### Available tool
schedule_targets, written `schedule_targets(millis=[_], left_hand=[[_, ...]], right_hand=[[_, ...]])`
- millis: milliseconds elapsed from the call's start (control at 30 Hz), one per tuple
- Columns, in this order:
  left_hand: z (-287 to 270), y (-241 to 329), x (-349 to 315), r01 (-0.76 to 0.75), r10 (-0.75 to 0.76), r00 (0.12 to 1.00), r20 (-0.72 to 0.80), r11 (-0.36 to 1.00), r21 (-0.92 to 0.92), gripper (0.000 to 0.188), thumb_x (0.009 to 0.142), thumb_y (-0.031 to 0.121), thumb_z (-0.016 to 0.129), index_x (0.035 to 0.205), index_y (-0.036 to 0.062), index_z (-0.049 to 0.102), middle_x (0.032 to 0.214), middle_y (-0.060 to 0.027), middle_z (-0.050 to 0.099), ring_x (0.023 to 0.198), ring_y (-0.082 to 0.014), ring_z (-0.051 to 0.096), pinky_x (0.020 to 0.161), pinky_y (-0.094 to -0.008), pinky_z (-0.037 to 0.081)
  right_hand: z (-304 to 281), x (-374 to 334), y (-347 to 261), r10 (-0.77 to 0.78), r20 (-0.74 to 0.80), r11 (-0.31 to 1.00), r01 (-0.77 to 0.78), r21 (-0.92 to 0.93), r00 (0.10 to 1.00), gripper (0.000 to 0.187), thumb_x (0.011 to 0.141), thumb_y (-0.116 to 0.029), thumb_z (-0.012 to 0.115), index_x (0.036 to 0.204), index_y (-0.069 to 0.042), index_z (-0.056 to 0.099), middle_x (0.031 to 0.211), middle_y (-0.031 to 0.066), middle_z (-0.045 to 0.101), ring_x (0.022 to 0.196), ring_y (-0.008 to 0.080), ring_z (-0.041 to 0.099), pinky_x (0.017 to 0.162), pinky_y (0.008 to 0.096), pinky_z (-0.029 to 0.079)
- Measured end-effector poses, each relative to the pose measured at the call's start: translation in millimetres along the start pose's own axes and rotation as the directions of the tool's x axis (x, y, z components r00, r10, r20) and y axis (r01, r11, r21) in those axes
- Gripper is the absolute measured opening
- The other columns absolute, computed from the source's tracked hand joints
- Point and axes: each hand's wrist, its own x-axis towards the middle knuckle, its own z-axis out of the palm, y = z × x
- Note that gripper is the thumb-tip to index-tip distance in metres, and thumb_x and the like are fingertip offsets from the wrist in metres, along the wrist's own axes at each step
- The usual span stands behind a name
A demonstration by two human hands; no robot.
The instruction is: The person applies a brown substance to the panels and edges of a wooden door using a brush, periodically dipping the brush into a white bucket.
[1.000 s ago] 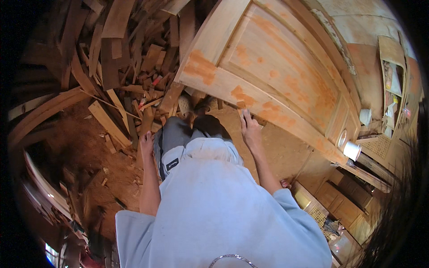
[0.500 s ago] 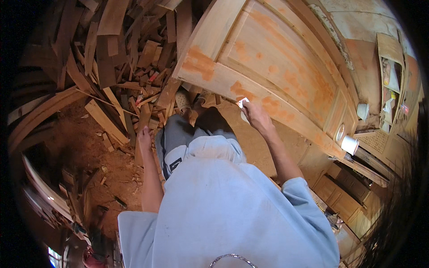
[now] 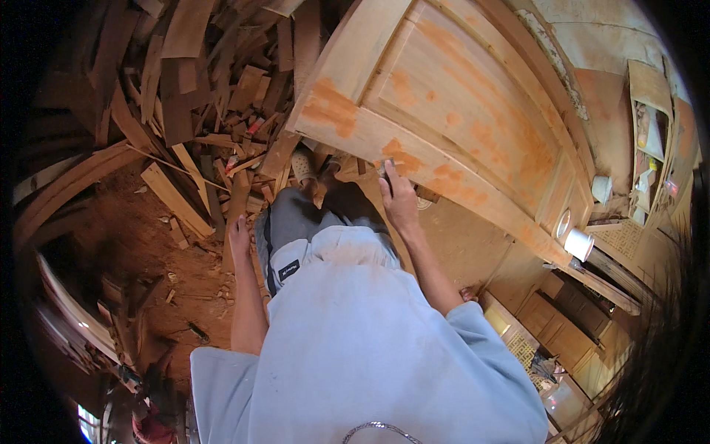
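R hand [image 3: 400, 198] is gripping a small flat tool [image 3: 386, 166] at the near edge of the wooden panel door [image 3: 462, 107]; can't tell if it's touching. Door's lying fwd + R of both hands, showing orange patches [image 3: 329, 109]. L hand [image 3: 240, 238] is hanging well apart from it, fingers loosely curling; can't tell if holding anything.

Pale blue short-sleeved shirt [image 3: 377, 333]; dark grey trousers [image 3: 344, 209]; silvery chain [image 3: 379, 425].
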Motion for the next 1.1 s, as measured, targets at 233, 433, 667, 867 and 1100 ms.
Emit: schedule_targets(millis=[233,433,667,867,1100], left_hand=[[4.3,62.1,-4.1,-0.036,0.042,0.994,0.096,0.997,-0.069,0.051,0.104,0.042,0.052,0.129,-0.0014,0.057,0.107,-0.0094,0.062,0.092,-0.0173,0.062,0.075,-0.0310,0.050],[5.1,52.3,0.3,-0.108,0.112,0.989,0.096,0.993,-0.047,0.051,0.103,0.042,0.054,0.133,0.0011,0.055,0.107,-0.0077,0.061,0.089,-0.0138,0.060,0.073,-0.0278,0.049],[25.7,28.8,-22.2,-0.030,0.035,0.999,0.033,0.990,-0.138,0.052,0.101,0.044,0.057,0.126,-0.0014,0.058,0.102,-0.0072,0.063,0.093,-0.0169,0.064,0.072,-0.0292,0.049],[18.8,1.0,-17.6,0.058,-0.050,0.996,0.077,0.993,-0.106,0.059,0.101,0.043,0.056,0.136,-0.0040,0.051,0.125,-0.0131,0.060,0.106,-0.0207,0.066,0.074,-0.0312,0.053],[20.0,8.5,-32.7,0.010,-0.008,1.000,0.016,0.995,-0.102,0.053,0.100,0.046,0.058,0.119,-0.0037,0.061,0.092,-0.0081,0.064,0.074,-0.0126,0.057,0.063,-0.0264,0.047]], right_hand=[[-15.4,-17.0,2.2,0.131,0.063,0.983,-0.121,-0.135,0.989,0.044,0.100,-0.024,0.059,0.141,-0.010,0.054,0.096,0.0272,0.065,0.086,0.0439,0.064,0.077,0.0492,0.051],[-48.2,22.6,-32.7,-0.045,0.161,0.995,0.059,-0.078,0.986,0.038,0.098,-0.022,0.060,0.133,-0.008,0.058,0.093,0.0280,0.066,0.088,0.0441,0.064,0.076,0.0508,0.051],[-47.2,44.9,-24.1,-0.008,0.379,0.992,0.056,-0.115,0.926,0.024,0.099,-0.025,0.053,0.107,-0.003,0.058,0.092,0.0292,0.065,0.089,0.0482,0.065,0.076,0.0574,0.051],[-61.7,30.4,-3.7,-0.102,0.411,0.950,0.211,-0.229,0.906,0.024,0.099,-0.025,0.055,0.112,-0.005,0.060,0.089,0.0298,0.064,0.085,0.0485,0.063,0.074,0.0579,0.049],[-27.4,15.6,-22.5,0.006,0.125,0.979,0.020,-0.204,0.992,0.032,0.097,-0.025,0.059,0.123,-0.007,0.060,0.083,0.0275,0.066,0.082,0.0464,0.064,0.071,0.0558,0.049]])
